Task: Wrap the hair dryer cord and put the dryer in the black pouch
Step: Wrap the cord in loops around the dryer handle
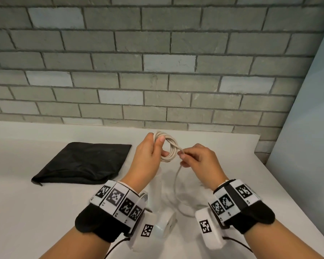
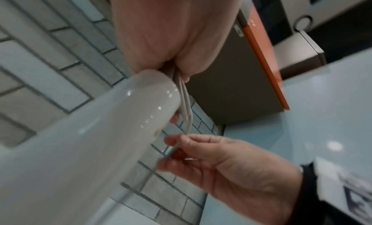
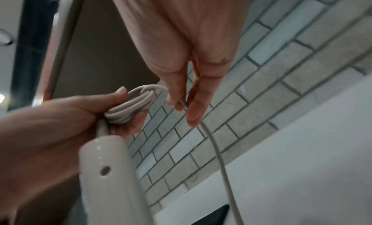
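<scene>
A grey brick wall (image 1: 157,71) backs a white counter (image 1: 45,212), where the black pouch (image 1: 82,163) lies flat at the left, well apart from the work. Above the counter the left hand (image 1: 148,156) grips a coil (image 1: 169,146) of cream cord, thumb pressed over the loops and fingers curled behind them. The right hand (image 1: 198,157) pinches the free run of cord between thumb and forefinger just beside the coil; from there the slack (image 1: 176,187) hangs in a loop toward the counter. The dryer (image 1: 163,227) sits below the wrists, its glossy handle (image 3: 108,172) rising toward the left palm. The cord looks pliant but springy, so the loops would likely loosen unless pinched where they cross. The dryer's shell looks smooth and slippery, probably light; the handle seems the surest hold. The pouch is limp cloth and would likely need its mouth held wide.
</scene>
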`<state>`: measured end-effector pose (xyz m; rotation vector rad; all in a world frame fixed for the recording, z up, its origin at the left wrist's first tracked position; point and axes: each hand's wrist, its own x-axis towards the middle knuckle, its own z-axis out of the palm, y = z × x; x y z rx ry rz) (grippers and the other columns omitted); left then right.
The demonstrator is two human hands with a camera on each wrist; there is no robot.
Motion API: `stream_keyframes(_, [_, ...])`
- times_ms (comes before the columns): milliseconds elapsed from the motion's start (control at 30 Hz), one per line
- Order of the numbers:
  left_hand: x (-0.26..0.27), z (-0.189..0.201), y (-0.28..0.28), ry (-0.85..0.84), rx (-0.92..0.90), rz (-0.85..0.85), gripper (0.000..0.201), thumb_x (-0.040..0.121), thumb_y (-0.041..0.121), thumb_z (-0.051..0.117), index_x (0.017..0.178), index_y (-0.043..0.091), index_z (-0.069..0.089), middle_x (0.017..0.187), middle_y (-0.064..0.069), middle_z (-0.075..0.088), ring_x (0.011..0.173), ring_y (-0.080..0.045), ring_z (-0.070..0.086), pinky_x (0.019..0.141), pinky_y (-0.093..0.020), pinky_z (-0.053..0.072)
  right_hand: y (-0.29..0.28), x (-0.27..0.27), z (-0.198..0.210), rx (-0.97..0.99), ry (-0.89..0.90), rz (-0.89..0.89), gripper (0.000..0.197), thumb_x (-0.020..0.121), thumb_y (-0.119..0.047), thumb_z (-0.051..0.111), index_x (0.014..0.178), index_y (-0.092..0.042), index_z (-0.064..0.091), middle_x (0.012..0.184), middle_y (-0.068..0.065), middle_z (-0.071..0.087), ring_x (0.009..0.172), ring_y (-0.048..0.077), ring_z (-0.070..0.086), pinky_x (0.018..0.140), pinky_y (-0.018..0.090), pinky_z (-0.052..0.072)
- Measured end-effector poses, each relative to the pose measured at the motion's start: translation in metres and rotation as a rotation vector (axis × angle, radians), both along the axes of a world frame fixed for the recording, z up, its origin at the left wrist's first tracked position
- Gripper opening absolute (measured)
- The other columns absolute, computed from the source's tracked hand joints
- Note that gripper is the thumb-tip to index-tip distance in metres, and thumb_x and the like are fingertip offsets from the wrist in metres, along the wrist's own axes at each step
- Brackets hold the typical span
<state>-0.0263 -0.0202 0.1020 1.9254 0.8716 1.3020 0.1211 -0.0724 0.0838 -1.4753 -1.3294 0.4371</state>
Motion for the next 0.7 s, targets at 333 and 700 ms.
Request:
stream_keyframes(333, [0.003, -0.001, -0.004, -0.171, -0.130, -0.086, 0.020, 0.097, 0.024, 0.036, 0.088, 0.014, 0.050, 0.066, 0.006, 0.053, 0.056, 0.010, 0.056, 0.054, -0.004, 0.042, -0.001, -0.028, 0.004, 0.029, 0.767, 0.228, 0.018, 0.086, 0.010, 0.048, 0.102, 0.004, 0.056, 0.098, 0.028, 0.064, 0.086, 0.029, 0.069, 0.078, 0.026, 0.057])
stream_keyframes(700, [0.003, -0.008, 0.002, -0.040, 0.002, 0.054, 0.024, 0.097, 0.029, 0.035, 0.096, 0.011, 0.050, 0.082, 0.002, 0.051, 0.072, -0.005, 0.048, 0.063, -0.011, 0.037, -0.009, -0.034, 0.014, 0.037, 0.778, 0.338, 0.027, 0.089, -0.007, 0.050, 0.115, -0.006, 0.056, 0.097, 0.015, 0.065, 0.092, 0.022, 0.063, 0.084, 0.038, 0.052])
